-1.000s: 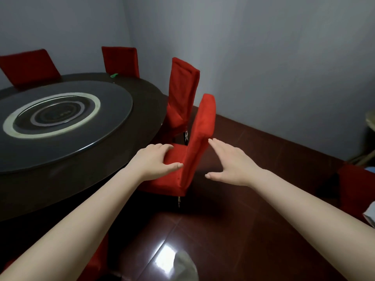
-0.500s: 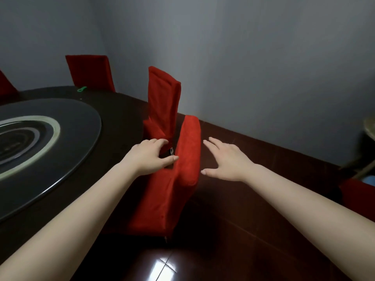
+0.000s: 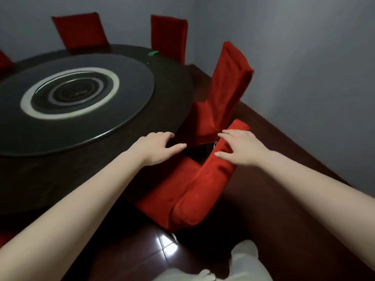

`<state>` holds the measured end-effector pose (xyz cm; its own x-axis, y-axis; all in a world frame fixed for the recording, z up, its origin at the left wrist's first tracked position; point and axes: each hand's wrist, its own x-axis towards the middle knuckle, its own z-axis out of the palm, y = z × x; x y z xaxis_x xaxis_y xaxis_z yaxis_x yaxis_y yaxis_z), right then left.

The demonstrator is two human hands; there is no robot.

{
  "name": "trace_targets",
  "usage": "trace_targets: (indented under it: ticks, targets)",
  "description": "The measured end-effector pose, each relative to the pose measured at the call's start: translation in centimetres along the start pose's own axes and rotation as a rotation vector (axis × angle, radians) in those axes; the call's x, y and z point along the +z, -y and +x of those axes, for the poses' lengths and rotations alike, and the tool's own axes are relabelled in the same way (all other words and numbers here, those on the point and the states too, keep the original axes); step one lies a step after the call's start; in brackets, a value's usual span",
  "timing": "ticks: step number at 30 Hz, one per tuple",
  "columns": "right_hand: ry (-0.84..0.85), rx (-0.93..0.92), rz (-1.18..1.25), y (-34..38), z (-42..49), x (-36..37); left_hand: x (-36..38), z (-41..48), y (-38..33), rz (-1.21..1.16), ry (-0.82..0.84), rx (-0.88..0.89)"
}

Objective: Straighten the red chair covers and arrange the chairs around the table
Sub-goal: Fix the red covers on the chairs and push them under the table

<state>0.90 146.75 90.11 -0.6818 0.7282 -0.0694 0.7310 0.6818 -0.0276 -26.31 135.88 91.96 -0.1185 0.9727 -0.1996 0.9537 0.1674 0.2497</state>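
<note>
At the right edge of the dark round desk (image 3: pixel 166 110) sits the nearest red chair (image 3: pixel 203 185), its napped fabric cover rounded over a padded backrest. My right hand (image 3: pixel 241 149) lies flat on that backrest's top, fingers straight, gripping nothing. My left hand (image 3: pixel 156 148) hangs spread and relaxed over the desk's rim; I cannot tell whether it touches. A 2nd covered chair (image 3: pixel 229 84) stands just beyond, slab-backed. 2 more chairs (image 3: pixel 81 30) (image 3: pixel 168 35) line the far edge, behind the smooth glass turntable (image 3: pixel 129 78).
</note>
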Motion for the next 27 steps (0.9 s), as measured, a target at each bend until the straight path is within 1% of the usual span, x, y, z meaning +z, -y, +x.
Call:
trace_targets:
  ticks: [4, 6, 9, 12, 14, 16, 18, 20, 22, 24, 27]
  targets:
    - [0.112, -0.177, -0.06, -3.5, 4.4, 1.1, 2.0, -2.0, -1.6, -0.111, -0.045, -0.235]
    - [0.143, -0.269, -0.126, -5.1, 6.2, 1.6, 4.0, -3.6, -3.2, -0.214, -0.049, -0.382]
    - [0.14, -0.366, -0.151, -6.6, 7.6, 2.6, 7.4, -5.8, -6.7, -0.395, -0.1, -0.573]
    - [0.224, -0.481, -0.16, -7.5, 7.5, 4.2, 11.3, -7.3, -11.0, -0.452, -0.129, -0.741]
    - [0.231, -0.511, -0.102, -7.8, 7.2, 5.0, 13.6, -8.1, -13.4, -0.417, -0.141, -0.808]
    - [0.199, -0.544, -0.07, -8.0, 7.3, 5.4, 15.1, -8.2, -15.4, -0.305, -0.212, -0.87]
    - [0.205, -0.565, -0.105, -8.0, 7.7, 5.7, 15.6, -7.4, -16.9, -0.215, -0.273, -0.953]
    - [0.209, -0.55, -0.173, -8.2, 7.8, 6.2, 16.2, -6.4, -18.6, -0.167, -0.284, -1.04]
    - [0.128, -0.527, -0.224, -8.6, 7.6, 6.9, 17.6, -6.4, -20.1, -0.075, -0.305, -1.054]
    - [0.038, -0.549, -0.24, -9.1, 6.8, 7.6, 19.1, -7.1, -21.0, 0.015, -0.35, -1.028]
    - [-0.046, -0.553, -0.2, -8.9, 6.7, 8.0, 19.2, -7.2, -20.1, 0.111, -0.389, -1.003]
